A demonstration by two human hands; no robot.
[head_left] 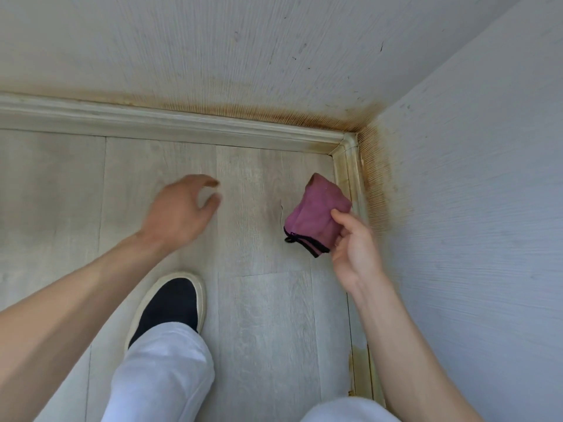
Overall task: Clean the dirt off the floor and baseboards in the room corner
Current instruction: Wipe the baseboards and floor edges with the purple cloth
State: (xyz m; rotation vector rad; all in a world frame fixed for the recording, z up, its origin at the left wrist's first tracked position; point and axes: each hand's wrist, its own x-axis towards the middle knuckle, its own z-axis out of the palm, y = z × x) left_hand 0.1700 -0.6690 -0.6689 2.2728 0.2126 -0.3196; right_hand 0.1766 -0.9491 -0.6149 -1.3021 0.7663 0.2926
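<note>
My right hand (355, 248) grips a folded pink cloth (315, 214) with a black hem, held above the floor just left of the right baseboard (350, 178). My left hand (179, 208) hovers over the pale wood-look floor (259, 300) with loosely curled fingers, holding nothing. The far baseboard (182, 121) runs left to right and meets the right one at the corner (347, 143). Orange-brown dirt stains (274, 115) line the wall above both baseboards and are thickest at the corner. Another stain (358, 357) marks the floor edge lower down on the right.
My left foot in a dark slip-on shoe (170, 306) with a white trouser leg stands on the floor in the middle. A white-clad knee (347, 411) shows at the bottom right. Textured pale walls (472, 208) close off the far side and the right.
</note>
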